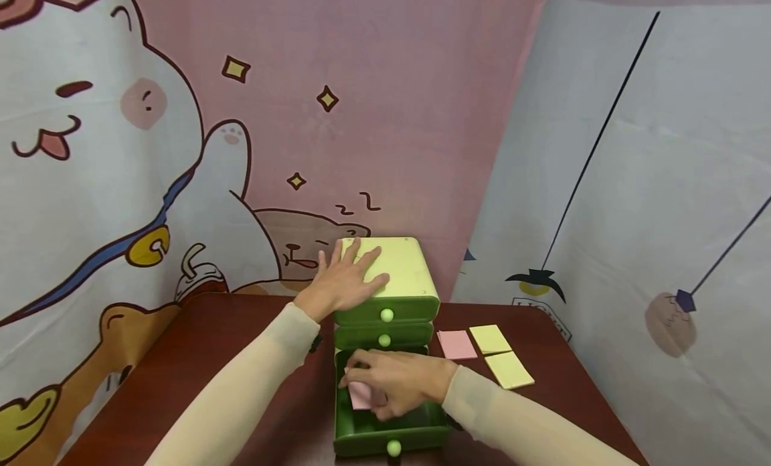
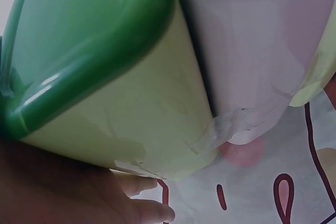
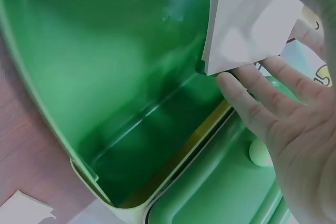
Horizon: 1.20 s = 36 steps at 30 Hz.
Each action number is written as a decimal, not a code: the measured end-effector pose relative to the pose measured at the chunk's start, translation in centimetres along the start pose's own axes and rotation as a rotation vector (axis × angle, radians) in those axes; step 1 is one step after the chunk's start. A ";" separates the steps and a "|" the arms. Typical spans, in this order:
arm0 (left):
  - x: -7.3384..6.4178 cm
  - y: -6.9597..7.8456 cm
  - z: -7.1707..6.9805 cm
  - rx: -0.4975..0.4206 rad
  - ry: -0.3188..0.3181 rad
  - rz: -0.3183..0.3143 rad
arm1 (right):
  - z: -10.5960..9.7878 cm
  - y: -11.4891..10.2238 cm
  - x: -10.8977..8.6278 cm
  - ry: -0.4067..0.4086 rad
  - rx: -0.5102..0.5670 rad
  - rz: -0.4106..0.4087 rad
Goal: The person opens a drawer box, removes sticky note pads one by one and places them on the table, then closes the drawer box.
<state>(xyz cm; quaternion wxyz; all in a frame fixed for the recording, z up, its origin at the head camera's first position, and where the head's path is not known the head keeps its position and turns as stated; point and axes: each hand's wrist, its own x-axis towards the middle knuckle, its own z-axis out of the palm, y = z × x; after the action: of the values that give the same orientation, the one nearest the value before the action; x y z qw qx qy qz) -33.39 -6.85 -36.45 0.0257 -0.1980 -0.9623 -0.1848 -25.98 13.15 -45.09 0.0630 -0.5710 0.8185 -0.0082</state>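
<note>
A small drawer cabinet (image 1: 406, 268) with a pale yellow top and green drawer fronts stands on the table. My left hand (image 1: 343, 283) rests on its top with fingers spread. The bottom drawer (image 1: 361, 442) is pulled out, and my right hand (image 1: 406, 379) is inside it. Between thumb and fingers, that hand pinches a pink sticky note pad (image 3: 252, 27), held tilted by the drawer's wall in the right wrist view. In the left wrist view, part of my left hand (image 2: 84, 195) lies along the cabinet's pale surface.
To the cabinet's right lie a pink sticky note pad (image 1: 458, 345) and two yellow ones (image 1: 490, 339) on the dark red table (image 1: 241, 359). The two upper drawers (image 1: 361, 335) are closed. A cartoon-printed cloth (image 1: 421, 118) hangs behind the table.
</note>
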 end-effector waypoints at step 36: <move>0.2 0.0 0.1 0.011 0.008 -0.004 | -0.6 -0.8 -3.2 0.194 -0.056 0.024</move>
<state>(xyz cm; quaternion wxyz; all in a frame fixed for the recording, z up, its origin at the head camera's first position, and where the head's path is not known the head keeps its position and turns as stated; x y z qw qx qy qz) -33.55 -6.72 -36.55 0.0303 -0.1952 -0.9635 -0.1805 -24.22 15.80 -44.10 -0.0324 -0.5592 0.8274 -0.0396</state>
